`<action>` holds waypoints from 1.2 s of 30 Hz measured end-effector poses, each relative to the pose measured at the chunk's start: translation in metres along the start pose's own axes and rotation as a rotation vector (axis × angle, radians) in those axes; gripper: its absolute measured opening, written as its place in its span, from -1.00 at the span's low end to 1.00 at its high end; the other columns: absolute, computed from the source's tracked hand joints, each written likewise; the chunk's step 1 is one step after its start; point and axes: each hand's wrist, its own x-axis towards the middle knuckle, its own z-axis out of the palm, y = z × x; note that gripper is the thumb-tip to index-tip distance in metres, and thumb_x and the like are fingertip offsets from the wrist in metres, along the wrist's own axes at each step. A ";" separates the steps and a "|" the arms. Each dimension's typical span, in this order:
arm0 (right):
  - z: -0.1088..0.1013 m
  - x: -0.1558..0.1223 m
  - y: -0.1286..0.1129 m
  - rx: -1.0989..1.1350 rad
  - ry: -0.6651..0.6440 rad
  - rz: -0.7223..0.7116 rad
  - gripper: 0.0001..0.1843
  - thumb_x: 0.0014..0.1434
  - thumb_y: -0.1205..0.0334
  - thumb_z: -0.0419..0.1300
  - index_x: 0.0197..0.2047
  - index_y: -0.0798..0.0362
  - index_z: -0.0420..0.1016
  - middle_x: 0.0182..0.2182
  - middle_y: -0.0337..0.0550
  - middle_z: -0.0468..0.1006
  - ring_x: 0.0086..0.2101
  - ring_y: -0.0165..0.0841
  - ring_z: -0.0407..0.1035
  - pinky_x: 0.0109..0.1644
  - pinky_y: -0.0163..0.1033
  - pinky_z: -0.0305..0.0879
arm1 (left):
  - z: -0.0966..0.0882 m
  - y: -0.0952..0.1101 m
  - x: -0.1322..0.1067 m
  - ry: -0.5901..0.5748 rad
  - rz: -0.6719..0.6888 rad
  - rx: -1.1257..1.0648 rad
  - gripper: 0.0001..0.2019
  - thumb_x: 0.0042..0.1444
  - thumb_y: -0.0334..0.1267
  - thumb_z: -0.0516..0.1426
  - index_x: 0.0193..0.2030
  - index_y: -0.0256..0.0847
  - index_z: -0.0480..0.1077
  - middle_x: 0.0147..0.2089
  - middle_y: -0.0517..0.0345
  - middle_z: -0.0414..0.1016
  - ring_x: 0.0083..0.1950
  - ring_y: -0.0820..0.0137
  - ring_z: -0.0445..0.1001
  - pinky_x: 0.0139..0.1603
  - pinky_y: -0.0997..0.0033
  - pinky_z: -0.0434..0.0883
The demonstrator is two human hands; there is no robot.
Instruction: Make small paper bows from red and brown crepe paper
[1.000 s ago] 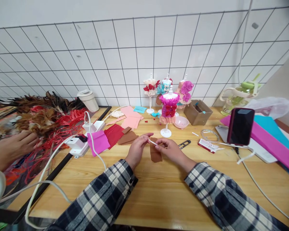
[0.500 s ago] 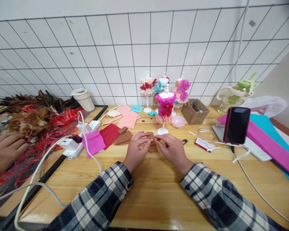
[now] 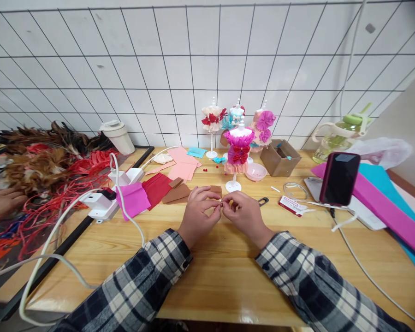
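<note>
My left hand (image 3: 198, 213) and my right hand (image 3: 244, 212) meet fingertip to fingertip over the wooden table (image 3: 228, 267), both pinched on a small brown paper piece (image 3: 216, 190) of which only the top edge shows behind the fingers. A tiny white bit sits between the fingertips. Just beyond the hands stands a small white mannequin with a pink and red paper dress (image 3: 238, 154). Folded brown paper (image 3: 175, 193) lies left of my left hand, and small black snips (image 3: 263, 200) lie right of my right hand.
Red and magenta paper sheets (image 3: 145, 193), a white power strip with cables (image 3: 102, 203), more dressed mannequins (image 3: 224, 122), a pink bowl (image 3: 256, 171), a cardboard box (image 3: 280, 158), a propped phone (image 3: 339, 179), and pink and teal sheets (image 3: 390, 203) are around. Another person's hand (image 3: 2, 203) rests by feathers at left.
The brown paper hung between my hands with a white strip; now it is folded small and both hands pinch it together. The other person's hand has drawn back to the left.
</note>
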 end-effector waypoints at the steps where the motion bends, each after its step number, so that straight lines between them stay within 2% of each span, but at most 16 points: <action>1: 0.001 0.000 0.000 0.074 0.013 0.047 -0.89 0.08 0.26 0.16 -0.35 0.05 0.51 -0.45 -0.23 0.54 -0.56 -0.49 0.29 -0.46 -0.37 0.17 | 0.000 0.000 0.000 0.006 0.011 -0.037 -0.87 0.03 -0.38 0.14 -0.38 -0.13 0.54 -0.24 0.14 0.56 0.03 0.25 0.39 0.18 0.06 0.25; 4: 0.002 0.001 -0.001 0.203 0.033 0.125 -0.84 0.10 0.18 0.17 -0.35 0.06 0.53 -0.50 -0.24 0.52 -0.63 -0.51 0.22 -0.53 -0.37 0.14 | -0.001 0.000 0.001 0.012 0.000 -0.115 -0.87 0.06 -0.36 0.14 -0.37 -0.15 0.54 -0.23 0.10 0.56 0.03 0.26 0.39 0.14 0.13 0.29; 9: -0.003 0.003 0.001 0.198 0.102 0.078 -0.83 0.11 0.16 0.17 -0.33 0.05 0.55 -0.41 -0.18 0.54 -0.56 -0.48 0.24 -0.46 -0.34 0.16 | 0.000 -0.003 0.000 -0.047 -0.181 -0.254 -0.89 0.10 -0.25 0.16 -0.33 -0.18 0.51 -0.17 0.05 0.51 -0.03 0.28 0.40 0.07 0.19 0.31; 11: -0.003 0.005 0.004 0.322 0.086 0.187 -0.79 0.11 0.11 0.17 -0.32 0.06 0.52 -0.47 -0.20 0.51 -0.61 -0.50 0.18 -0.52 -0.35 0.11 | 0.001 -0.005 -0.001 -0.029 -0.291 -0.340 -0.87 0.08 -0.21 0.18 -0.26 -0.20 0.45 -0.20 0.07 0.49 -0.08 0.31 0.42 0.03 0.23 0.31; 14: -0.002 0.008 0.011 0.599 0.032 0.352 -0.73 0.10 0.02 0.18 -0.29 0.07 0.46 -0.49 -0.23 0.46 -0.65 -0.53 0.10 -0.60 -0.37 0.02 | 0.003 -0.008 0.000 -0.018 -0.446 -0.515 -0.73 0.07 -0.14 0.19 -0.12 -0.21 0.35 -0.20 0.09 0.47 -0.09 0.33 0.43 0.01 0.28 0.32; 17: 0.000 0.010 0.017 0.753 0.017 0.390 -0.69 0.07 -0.03 0.20 -0.26 0.06 0.44 -0.43 -0.23 0.46 -0.64 -0.55 0.10 -0.60 -0.38 0.02 | 0.005 -0.011 0.000 -0.136 -0.559 -0.649 -0.64 0.14 0.02 0.08 -0.13 -0.25 0.40 -0.22 0.04 0.49 -0.14 0.32 0.43 -0.08 0.31 0.32; 19: 0.001 0.009 0.019 0.722 0.005 0.363 -0.68 0.06 -0.04 0.21 -0.27 0.06 0.46 -0.45 -0.24 0.45 -0.63 -0.54 0.10 -0.59 -0.38 0.03 | 0.005 -0.012 0.000 -0.198 -0.633 -0.723 -0.51 0.18 0.12 -0.06 -0.19 -0.28 0.45 -0.27 0.00 0.51 -0.22 0.32 0.43 -0.18 0.33 0.32; 21: 0.002 0.008 0.020 0.647 -0.012 0.315 -0.68 0.07 -0.03 0.21 -0.28 0.06 0.48 -0.50 -0.25 0.43 -0.63 -0.53 0.10 -0.58 -0.37 0.04 | 0.006 -0.013 0.000 -0.213 -0.680 -0.777 -0.47 0.17 0.16 -0.07 -0.26 -0.29 0.48 -0.31 0.00 0.51 -0.28 0.35 0.41 -0.23 0.35 0.31; 25: 0.003 0.008 0.021 0.628 -0.061 0.304 -0.69 0.08 -0.02 0.19 -0.30 0.06 0.48 -0.58 -0.29 0.35 -0.65 -0.52 0.07 -0.59 -0.37 0.00 | 0.005 -0.011 0.002 -0.176 -0.718 -0.809 -0.66 0.07 0.03 0.11 -0.39 -0.26 0.44 -0.39 0.10 0.49 -0.34 0.40 0.40 -0.25 0.41 0.30; 28: 0.003 0.009 0.019 0.719 -0.074 0.355 -0.71 0.05 -0.02 0.21 -0.32 0.06 0.45 -0.53 -0.29 0.38 -0.64 -0.53 0.09 -0.59 -0.38 0.01 | 0.003 -0.007 0.004 -0.139 -0.714 -0.767 -0.71 0.08 -0.04 0.10 -0.40 -0.25 0.43 -0.43 0.14 0.47 -0.35 0.40 0.41 -0.23 0.40 0.32; 32: 0.005 0.009 0.013 0.906 -0.047 0.424 -0.71 0.02 0.00 0.22 -0.34 0.05 0.37 -0.49 -0.30 0.39 -0.65 -0.57 0.05 -0.61 -0.40 -0.01 | 0.003 0.000 0.003 -0.081 -0.629 -0.663 -0.74 0.12 -0.10 0.08 -0.40 -0.24 0.43 -0.42 0.15 0.47 -0.30 0.39 0.42 -0.14 0.39 0.34; 36: 0.005 0.008 0.008 0.894 -0.028 0.409 -0.71 0.03 -0.01 0.21 -0.34 0.05 0.36 -0.54 -0.31 0.34 -0.65 -0.57 0.04 -0.62 -0.42 -0.04 | 0.004 0.001 0.001 -0.015 -0.628 -0.657 -0.74 0.13 -0.09 0.08 -0.36 -0.24 0.45 -0.37 0.13 0.51 -0.27 0.37 0.45 -0.10 0.37 0.35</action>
